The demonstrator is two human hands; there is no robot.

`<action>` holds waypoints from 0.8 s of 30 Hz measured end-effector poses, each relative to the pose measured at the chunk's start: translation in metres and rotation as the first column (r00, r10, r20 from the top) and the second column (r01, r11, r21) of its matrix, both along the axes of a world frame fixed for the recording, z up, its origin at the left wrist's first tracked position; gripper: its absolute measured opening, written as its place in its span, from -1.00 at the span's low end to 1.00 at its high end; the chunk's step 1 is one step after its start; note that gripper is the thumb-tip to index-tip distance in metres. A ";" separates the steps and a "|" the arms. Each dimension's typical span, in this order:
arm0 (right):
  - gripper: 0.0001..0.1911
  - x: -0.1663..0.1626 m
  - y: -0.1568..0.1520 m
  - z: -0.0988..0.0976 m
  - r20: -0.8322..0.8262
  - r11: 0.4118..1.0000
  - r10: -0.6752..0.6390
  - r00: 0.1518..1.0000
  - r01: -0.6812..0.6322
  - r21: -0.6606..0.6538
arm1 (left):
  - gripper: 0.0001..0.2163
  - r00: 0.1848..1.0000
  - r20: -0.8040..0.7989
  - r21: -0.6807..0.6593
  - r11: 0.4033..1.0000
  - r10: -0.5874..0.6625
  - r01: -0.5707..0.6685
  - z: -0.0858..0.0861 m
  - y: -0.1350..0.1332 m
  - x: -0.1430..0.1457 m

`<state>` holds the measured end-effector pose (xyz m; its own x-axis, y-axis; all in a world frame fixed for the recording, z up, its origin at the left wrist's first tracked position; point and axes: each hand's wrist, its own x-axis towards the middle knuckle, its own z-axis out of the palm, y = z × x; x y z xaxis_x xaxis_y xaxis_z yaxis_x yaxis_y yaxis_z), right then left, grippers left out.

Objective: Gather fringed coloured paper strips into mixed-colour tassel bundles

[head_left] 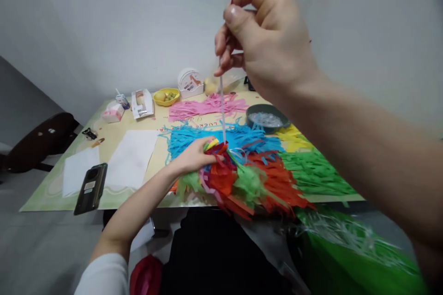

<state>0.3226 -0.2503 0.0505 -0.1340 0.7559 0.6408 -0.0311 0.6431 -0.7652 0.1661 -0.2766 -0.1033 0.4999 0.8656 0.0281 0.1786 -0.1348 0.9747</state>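
Grip of the right hand (266, 41) is pinching a thin strand (222, 101) between thumb and fingers, strand running near-vertical down to the paper-strip bundle (242, 179), which the left hand (192, 156) is clutching directly below at the worktop (51, 189) near edge, blue strips (187, 140) lying beyond.

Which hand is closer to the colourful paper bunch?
Left. The left hand holds the paper bunch; the right hand is raised above it, pinching a thin stick.
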 end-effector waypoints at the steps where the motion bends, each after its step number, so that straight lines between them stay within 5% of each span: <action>1: -0.93 0.001 0.002 -0.002 0.001 1.000 -0.003 1.000 0.003 0.004 | -0.79 1.000 -0.020 -0.003 1.000 -0.002 0.002 -0.003 0.001 0.001; 4: -0.88 0.008 0.005 -0.015 0.021 0.999 -0.009 1.000 0.009 -0.032 | -0.81 0.998 -0.047 -0.015 0.999 0.050 -0.051 -0.004 0.004 -0.006; 7: -0.84 0.019 0.002 -0.051 0.162 0.979 0.060 0.985 -0.027 -0.203 | -0.80 0.988 -0.048 -0.018 0.989 0.146 -0.147 0.006 0.009 -0.024; 11: -0.82 0.023 -0.010 -0.112 0.303 0.797 0.455 0.837 -0.231 -0.558 | -0.78 0.986 -0.024 -0.008 0.987 0.163 -0.163 0.019 0.011 -0.044; 14: -0.72 0.021 -0.017 -0.134 0.210 0.708 0.562 0.800 -0.333 -0.623 | -0.75 0.991 -0.047 0.044 0.992 0.124 -0.122 0.022 0.010 -0.052; 19: -0.74 0.026 -0.012 -0.131 0.392 0.863 0.427 0.815 -0.238 -0.446 | -0.79 0.976 -0.192 0.100 0.991 0.103 -0.085 0.032 0.006 -0.064; 24: -0.75 0.035 -0.007 -0.125 0.524 0.854 0.511 0.681 -0.336 -0.396 | -0.81 0.934 -0.352 0.142 0.990 0.052 -0.001 0.042 0.005 -0.073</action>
